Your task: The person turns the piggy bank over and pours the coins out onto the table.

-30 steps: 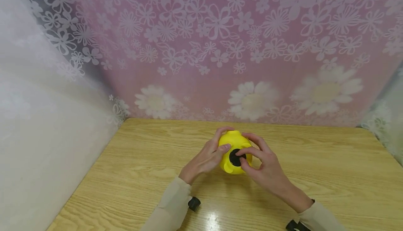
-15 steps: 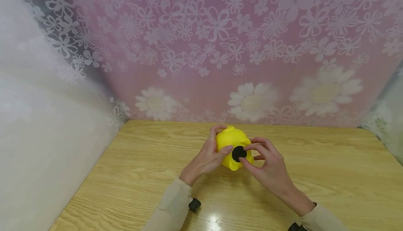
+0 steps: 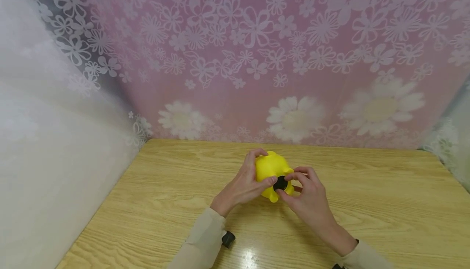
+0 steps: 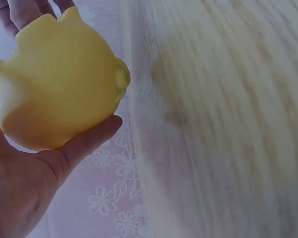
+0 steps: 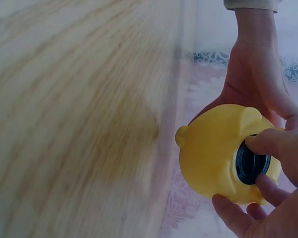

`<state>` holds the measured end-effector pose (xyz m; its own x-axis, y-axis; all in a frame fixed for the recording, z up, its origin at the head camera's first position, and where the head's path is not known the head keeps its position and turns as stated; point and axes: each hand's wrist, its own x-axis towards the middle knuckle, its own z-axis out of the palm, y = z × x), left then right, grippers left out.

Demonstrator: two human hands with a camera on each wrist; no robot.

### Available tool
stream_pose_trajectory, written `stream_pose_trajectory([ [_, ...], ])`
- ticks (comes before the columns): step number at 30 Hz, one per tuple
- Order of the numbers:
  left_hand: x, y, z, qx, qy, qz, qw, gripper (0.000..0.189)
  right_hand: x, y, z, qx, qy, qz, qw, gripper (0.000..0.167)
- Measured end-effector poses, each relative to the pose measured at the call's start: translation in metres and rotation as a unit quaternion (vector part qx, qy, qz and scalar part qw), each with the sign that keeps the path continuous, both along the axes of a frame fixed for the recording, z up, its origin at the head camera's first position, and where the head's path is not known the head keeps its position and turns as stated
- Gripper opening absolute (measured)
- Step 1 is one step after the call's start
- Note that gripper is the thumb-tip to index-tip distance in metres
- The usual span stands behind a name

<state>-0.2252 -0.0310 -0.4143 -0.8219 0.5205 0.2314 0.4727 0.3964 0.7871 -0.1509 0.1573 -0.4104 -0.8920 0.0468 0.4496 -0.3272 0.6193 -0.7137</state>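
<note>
A round yellow piggy bank [image 3: 269, 166] with stubby feet is tipped on its side, a round black stopper [image 3: 280, 184] in its underside facing the right hand. The left hand [image 3: 240, 185] grips the bank from the left, thumb near the stopper and fingers around the far side. In the left wrist view, the bank [image 4: 64, 84] rests against the palm and thumb. The right hand [image 3: 310, 199] pinches at the stopper with thumb and a finger. The right wrist view has these fingertips on the black stopper [image 5: 251, 161], other fingers touching the yellow body.
The wood-grain table [image 3: 165, 187] stretches under both hands. Behind it hangs a pink flowered curtain [image 3: 235, 98], and a white sheet [image 3: 66, 171] borders the left side. A black wrist device [image 3: 228, 239] sits by the left sleeve.
The piggy bank has turned so its stopper faces further right. The right hand's fingers have shifted around the stopper, from over its face to its edges. The left hand keeps its hold.
</note>
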Motion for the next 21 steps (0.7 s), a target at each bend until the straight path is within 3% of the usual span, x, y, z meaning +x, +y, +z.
stream_pose_trajectory([
  [9, -0.0030, -0.0003, -0.0021, -0.029, -0.009, 0.004, 0.9995, 0.064, -0.0048, -0.0045, -0.0049, 0.004, -0.037, -0.015, 0.9992, 0.029],
  [21, -0.0039, -0.0022, -0.0023, -0.026, -0.023, 0.003, 0.9994, 0.064, -0.0062, -0.0041, -0.0100, 0.011, -0.018, -0.008, 0.9998, 0.034],
])
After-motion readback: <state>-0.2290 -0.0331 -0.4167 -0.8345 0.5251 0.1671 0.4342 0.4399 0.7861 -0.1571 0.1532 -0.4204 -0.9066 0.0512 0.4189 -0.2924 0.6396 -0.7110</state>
